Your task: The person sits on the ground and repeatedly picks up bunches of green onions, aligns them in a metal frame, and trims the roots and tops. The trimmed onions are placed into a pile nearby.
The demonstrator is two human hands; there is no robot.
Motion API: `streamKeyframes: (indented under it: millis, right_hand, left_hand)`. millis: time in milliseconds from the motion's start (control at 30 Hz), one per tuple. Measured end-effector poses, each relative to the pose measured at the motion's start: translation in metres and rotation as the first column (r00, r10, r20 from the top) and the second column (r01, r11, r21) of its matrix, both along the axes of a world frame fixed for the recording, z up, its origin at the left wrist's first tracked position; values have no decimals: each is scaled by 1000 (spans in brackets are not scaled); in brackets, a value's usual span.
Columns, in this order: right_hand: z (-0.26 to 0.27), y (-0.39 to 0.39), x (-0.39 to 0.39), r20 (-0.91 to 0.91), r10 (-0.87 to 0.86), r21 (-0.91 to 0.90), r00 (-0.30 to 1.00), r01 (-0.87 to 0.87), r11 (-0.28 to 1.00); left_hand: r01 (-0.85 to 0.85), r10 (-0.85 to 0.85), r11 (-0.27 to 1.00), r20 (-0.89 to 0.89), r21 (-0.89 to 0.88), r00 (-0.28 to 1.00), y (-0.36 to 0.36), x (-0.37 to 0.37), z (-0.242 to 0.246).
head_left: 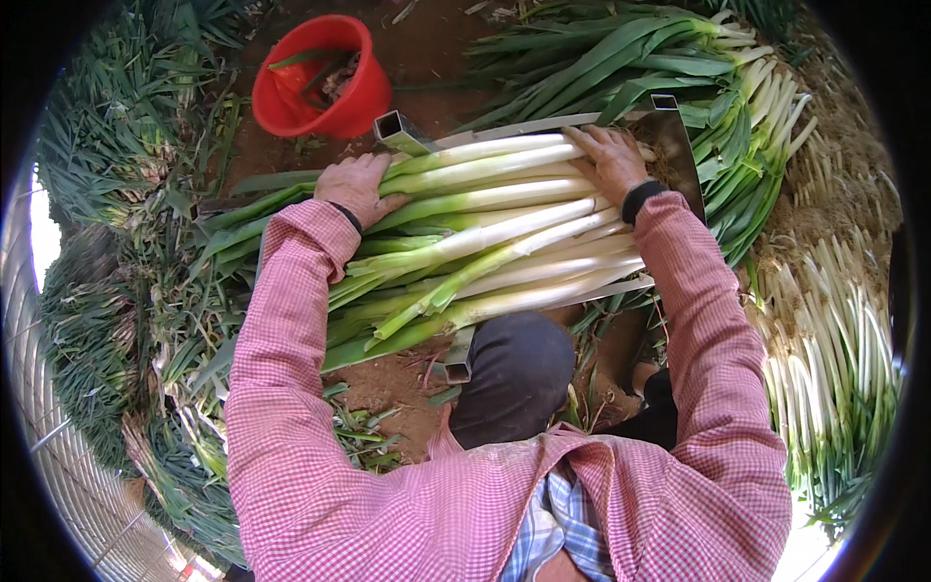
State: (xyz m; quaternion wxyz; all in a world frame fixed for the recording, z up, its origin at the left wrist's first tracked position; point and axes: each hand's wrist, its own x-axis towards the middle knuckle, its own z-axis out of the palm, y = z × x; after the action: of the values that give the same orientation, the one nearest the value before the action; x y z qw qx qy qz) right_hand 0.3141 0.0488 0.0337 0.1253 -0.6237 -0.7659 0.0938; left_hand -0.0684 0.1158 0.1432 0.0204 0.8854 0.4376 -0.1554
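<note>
A layer of large green onions [502, 196] lies sideways across a metal rack in front of me, white stems to the right and green leaves to the left. My left hand [356, 185] grips the far stalks where they turn green, thumb on the near side. Over the white ends, my right hand [611, 160] spans the far stems between thumb and fingers. The roots beyond it touch an upright metal end plate [676, 145]. Square metal tubes [398, 132] stick out at the rack's corners. One nearer onion with cut leaf tips [502, 254] lies slantwise on top.
A red plastic bucket [364, 102] holding scraps stands beyond the rack on bare soil. More green onions [625, 62] are heaped at the far right, and a rooted pile [822, 364] lies along the right. Leafy heaps [94, 320] line the left. My knee [513, 378] is against the near side.
</note>
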Motion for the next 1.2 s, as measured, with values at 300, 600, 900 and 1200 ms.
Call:
streamKeyframes:
  millis: [300,600,900,1200]
  right_hand:
    - [21,3,6,-17,-25,-359,1000,17,933]
    - [8,-4,5,-155,-210,-334,965,148,931]
    - [2,-15,6,-115,-173,-247,978,140,959]
    - [14,-21,-9,84,-236,-353,968,251,902]
  left_hand:
    - [-47,48,999,-63,18,997,-9,12,-2]
    - [-58,65,995,93,-75,994,-12,7,15]
    - [-371,497,769,121,-522,859,34,8,4]
    - [-228,263,948,148,-221,953,34,-6,-46]
